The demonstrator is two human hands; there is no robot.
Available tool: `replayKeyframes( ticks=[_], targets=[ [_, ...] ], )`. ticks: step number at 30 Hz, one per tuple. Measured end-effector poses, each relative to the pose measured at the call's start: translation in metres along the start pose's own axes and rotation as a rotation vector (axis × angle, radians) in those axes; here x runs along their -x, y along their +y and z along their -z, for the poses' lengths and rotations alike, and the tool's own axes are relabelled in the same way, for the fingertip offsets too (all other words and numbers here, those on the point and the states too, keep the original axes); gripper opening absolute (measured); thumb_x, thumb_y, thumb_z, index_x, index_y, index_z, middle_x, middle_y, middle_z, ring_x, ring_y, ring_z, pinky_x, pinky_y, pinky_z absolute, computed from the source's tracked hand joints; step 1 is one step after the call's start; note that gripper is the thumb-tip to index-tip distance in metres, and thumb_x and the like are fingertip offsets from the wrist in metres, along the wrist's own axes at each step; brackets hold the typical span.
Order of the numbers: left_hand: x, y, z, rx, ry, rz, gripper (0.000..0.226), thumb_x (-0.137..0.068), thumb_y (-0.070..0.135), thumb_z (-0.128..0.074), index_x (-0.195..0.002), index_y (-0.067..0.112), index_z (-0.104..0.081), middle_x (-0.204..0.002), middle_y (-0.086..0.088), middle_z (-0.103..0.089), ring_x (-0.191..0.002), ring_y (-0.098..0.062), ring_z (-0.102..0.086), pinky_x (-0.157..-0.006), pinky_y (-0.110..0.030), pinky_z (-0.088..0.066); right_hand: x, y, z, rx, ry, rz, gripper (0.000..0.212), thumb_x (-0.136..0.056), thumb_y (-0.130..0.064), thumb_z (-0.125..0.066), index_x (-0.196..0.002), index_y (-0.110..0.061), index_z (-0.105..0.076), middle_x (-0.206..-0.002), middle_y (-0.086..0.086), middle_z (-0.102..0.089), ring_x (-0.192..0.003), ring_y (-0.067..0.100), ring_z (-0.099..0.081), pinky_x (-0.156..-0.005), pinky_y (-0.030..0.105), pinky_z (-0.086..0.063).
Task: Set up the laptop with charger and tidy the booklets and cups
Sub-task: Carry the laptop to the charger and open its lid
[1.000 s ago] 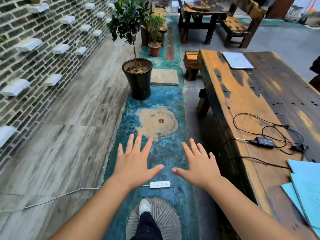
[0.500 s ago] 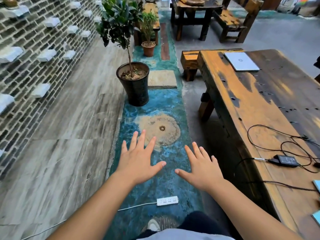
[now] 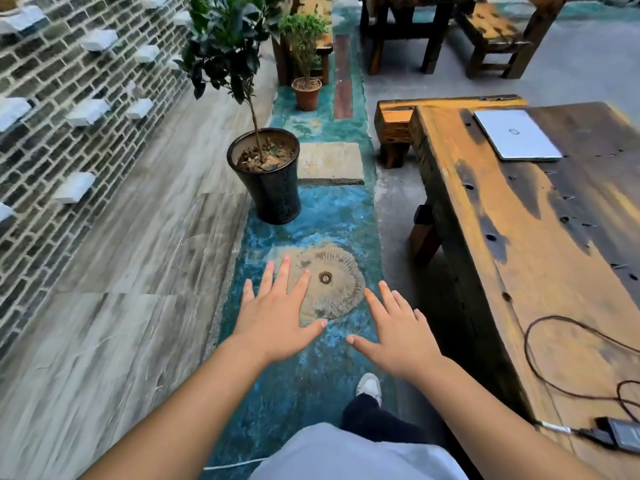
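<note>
the long weathered orange-brown wooden counter (image 3: 540, 258) is running along three o'clock, carrying the closed silver rectangular laptop (image 3: 516, 134) at its far end, about one o'clock. the black charger brick with looping cable (image 3: 621, 435) is lying at four o'clock, well apart from it, probably awaiting connection. left hand (image 3: 277, 311) and right hand (image 3: 401, 336) are hovering flat, each grip spread wide and holding nothing.

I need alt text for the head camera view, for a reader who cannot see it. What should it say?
A person's left hand and right hand reach forward, open and empty, over a blue floor strip. At right, a long wooden table holds a closed silver laptop at its far end and a black charger with looped cable nearer. A potted tree stands ahead.
</note>
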State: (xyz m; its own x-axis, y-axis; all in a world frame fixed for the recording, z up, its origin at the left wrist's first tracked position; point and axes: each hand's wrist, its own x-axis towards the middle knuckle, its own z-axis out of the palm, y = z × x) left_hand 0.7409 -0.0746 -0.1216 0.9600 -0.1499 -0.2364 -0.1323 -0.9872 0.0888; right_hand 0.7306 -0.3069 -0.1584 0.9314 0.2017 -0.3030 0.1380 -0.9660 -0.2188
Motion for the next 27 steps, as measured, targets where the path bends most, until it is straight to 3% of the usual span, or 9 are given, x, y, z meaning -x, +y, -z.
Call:
replayKeyframes(
  ticks=[12, 27],
  targets=[
    [-0.179, 0.068, 0.048, 0.029, -0.021, 0.024, 0.094, -0.077, 0.08, -0.027, -0.154, 0.038, 0.005, -0.162, -0.001, 0.024, -0.15, -0.026, 0.017, -0.118, -0.059, -0.003, -0.153, 0.1, 0.074, 0.036, -0.06, 0.103, 0.101, -0.07, -0.09, -0.013, -0.154, -0.037, 0.002, -0.165, -0.003, 0.01, -0.152, 0.022, -0.001, -0.117, 0.055, -0.014],
    [-0.325, 0.056, 0.069, 0.064, -0.079, -0.016, 0.094, -0.077, 0.081, -0.029, -0.154, 0.037, 0.005, -0.163, -0.001, 0.021, -0.149, -0.026, 0.019, -0.118, -0.058, -0.001, -0.294, 0.136, 0.131, 0.003, -0.077, -0.03, 0.098, -0.076, -0.087, -0.021, -0.156, -0.033, -0.001, -0.166, 0.001, 0.009, -0.152, 0.024, 0.0, -0.118, 0.055, -0.015]
  ],
)
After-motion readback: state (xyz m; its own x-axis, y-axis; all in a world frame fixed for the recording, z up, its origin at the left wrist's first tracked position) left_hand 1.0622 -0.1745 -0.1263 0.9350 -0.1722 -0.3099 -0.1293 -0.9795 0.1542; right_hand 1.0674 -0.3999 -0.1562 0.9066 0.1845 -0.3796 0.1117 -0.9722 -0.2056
